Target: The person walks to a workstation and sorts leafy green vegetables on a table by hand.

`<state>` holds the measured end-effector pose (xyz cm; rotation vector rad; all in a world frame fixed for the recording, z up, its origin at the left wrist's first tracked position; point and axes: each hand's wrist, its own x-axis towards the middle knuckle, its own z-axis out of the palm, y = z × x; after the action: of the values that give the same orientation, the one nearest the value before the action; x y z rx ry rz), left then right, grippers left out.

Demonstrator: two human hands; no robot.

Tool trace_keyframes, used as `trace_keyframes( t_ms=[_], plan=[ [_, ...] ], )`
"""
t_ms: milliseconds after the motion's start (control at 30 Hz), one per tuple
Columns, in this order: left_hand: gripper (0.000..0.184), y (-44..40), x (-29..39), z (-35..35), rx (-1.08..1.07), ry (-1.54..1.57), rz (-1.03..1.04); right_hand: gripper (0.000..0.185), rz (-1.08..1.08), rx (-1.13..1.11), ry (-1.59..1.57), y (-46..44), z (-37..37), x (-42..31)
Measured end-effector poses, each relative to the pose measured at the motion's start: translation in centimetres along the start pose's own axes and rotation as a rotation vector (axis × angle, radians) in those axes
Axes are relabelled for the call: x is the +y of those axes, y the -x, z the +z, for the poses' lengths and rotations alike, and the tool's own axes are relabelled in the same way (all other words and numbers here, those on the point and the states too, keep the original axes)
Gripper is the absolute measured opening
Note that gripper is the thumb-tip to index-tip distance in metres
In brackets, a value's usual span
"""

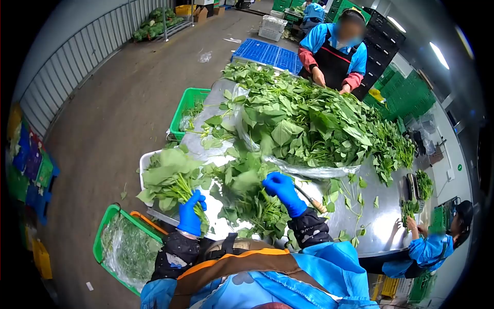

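My left hand [190,212], in a blue glove, is closed round the stems of a bunch of leafy greens [170,177]; the leaves fan out up and to the left. My right hand [284,193], also blue-gloved, is closed on stems of a loose pile of greens [252,180] on the metal table. Its fingertips are partly hidden among leaves. Just right of that hand lies a tool with a wooden handle [319,206] and a dark shaft; its far end is hidden by the hand.
A large heap of greens [309,123] on plastic sheeting covers much of the metal table [383,226]. Green crates [188,98] stand along its left side, beside a white tray [144,167]. One co-worker [337,51] handles greens opposite; another [429,250] works at the right.
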<state>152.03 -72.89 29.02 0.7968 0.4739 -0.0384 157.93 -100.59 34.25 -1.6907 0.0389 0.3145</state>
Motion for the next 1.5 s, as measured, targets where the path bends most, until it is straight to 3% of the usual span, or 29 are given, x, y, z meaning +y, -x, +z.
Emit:
trace_keyframes(
  t_ms=[67,133,233,333,367,433,467,567,667,700,800,833,867,933,967,1000,1033,1067,1133,1200,1233,1300,1333,1367,1500],
  plan=[
    [0.013,1.4,-0.3,2.4,0.026,-0.089,0.055,0.011,0.080,-0.063,-0.062,0.3,0.4,0.9],
    [0.017,2.0,-0.9,3.2,-0.098,-0.219,0.026,0.011,-0.127,0.084,-0.101,0.4,0.2,0.3],
    [0.022,2.5,-2.9,4.9,-0.167,-0.214,-0.186,0.014,-0.365,0.261,0.325,1.5,3.0,-0.5],
    [0.019,1.0,-5.4,4.2,-0.227,-0.127,-0.380,0.010,-0.570,0.171,0.522,4.0,6.9,-0.3],
    [0.019,1.2,-5.7,3.4,-0.348,-0.372,-0.131,0.010,-0.613,0.131,0.522,4.6,7.7,0.1],
    [0.020,1.2,-5.4,3.0,-0.519,-0.614,-0.001,0.011,-0.706,0.076,0.550,5.2,8.6,0.5],
    [0.021,1.4,-4.8,2.9,-0.651,-0.910,0.176,0.012,-0.713,0.054,0.550,5.3,8.8,0.8],
    [0.035,0.3,-5.5,1.2,-0.779,-0.731,0.172,0.014,-0.710,-0.008,0.554,5.6,9.0,1.0],
    [0.031,0.2,-4.3,0.6,-0.736,-0.602,0.040,0.014,-0.682,-0.019,0.513,5.4,8.1,1.5],
    [0.028,0.6,-4.2,0.4,-0.618,-0.335,-0.154,0.015,-0.689,-0.029,0.522,5.5,7.9,1.6],
    [0.027,-2.1,-6.6,-0.7,-0.632,-1.396,0.377,0.016,-0.727,-0.058,0.546,5.5,8.5,2.8],
    [0.025,-0.7,-5.6,1.4,-0.644,-0.546,0.067,0.015,-0.714,-0.087,0.523,5.6,8.6,2.2],
    [0.024,-0.4,-4.3,2.2,-0.689,-0.738,0.244,0.015,-0.669,-0.118,0.476,5.6,8.6,2.4],
    [0.025,-2.0,-4.8,1.3,-0.643,-0.444,0.047,0.015,-0.575,-0.177,0.386,5.6,8.2,2.6],
    [0.024,-3.2,-4.0,1.2,-0.628,-0.090,-0.270,0.015,-0.649,-0.282,0.404,5.5,7.5,2.2],
    [0.027,-7.3,-6.2,-2.0,-0.486,0.078,-0.309,0.014,-0.491,-0.321,0.298,6.4,6.9,1.4],
    [0.028,-5.6,-3.3,0.0,-0.287,0.126,-0.223,0.014,-0.334,-0.354,0.191,7.4,6.1,0.2],
    [0.028,-4.4,-1.1,2.0,-0.286,-0.052,-0.016,0.014,-0.178,-0.387,0.086,8.0,5.1,-0.4],
    [0.028,-3.3,1.3,3.6,-0.307,0.089,-0.027,0.024,-0.441,0.008,-0.390,4.2,1.3,6.3],
    [0.030,-1.7,2.3,4.8,-0.332,0.031,0.056,0.039,-0.006,-0.070,-1.237,3.9,0.3,3.5],
    [0.032,-1.4,2.5,4.7,-0.423,0.160,-0.116,0.042,0.093,-0.157,-1.023,4.0,0.8,3.5],
    [0.033,-2.4,0.3,3.3,-0.441,0.056,-0.057,0.048,0.168,-0.369,-0.644,3.8,3.1,3.3],
    [0.033,-2.5,-0.3,3.0,-0.450,-0.033,-0.041,0.046,0.095,-0.350,-0.493,3.6,4.4,2.9],
    [0.033,-3.5,-0.7,2.2,-0.508,0.264,-0.266,0.044,0.094,-0.290,-0.446,3.2,5.7,2.4],
    [0.028,-0.7,0.4,5.1,-0.251,-0.026,-0.244,0.038,0.086,-0.253,-0.230,1.6,8.0,0.5]
  ],
)
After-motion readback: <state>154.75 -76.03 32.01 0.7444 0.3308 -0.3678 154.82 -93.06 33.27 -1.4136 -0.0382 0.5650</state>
